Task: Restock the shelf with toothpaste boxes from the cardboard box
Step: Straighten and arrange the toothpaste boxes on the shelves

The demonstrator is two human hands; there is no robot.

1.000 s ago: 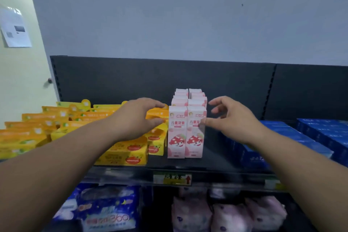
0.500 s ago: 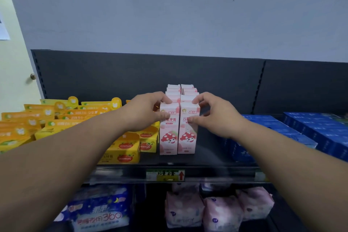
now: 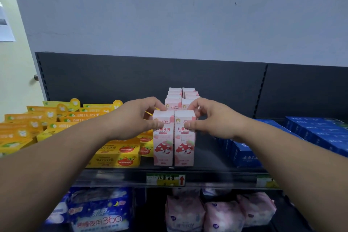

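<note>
Two hands (image 3: 211, 118) grip pink toothpaste boxes (image 3: 173, 141) between yellow boxes (image 3: 116, 154) and blue boxes (image 3: 244, 152).

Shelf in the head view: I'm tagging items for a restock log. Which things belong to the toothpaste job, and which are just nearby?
Job:
pink toothpaste boxes
shelf
left hand
right hand

Nearby:
yellow boxes
blue boxes
price label
soft packs below

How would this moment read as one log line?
left hand: grips left pink box | right hand: grips right pink box | both upright on shelf
</note>
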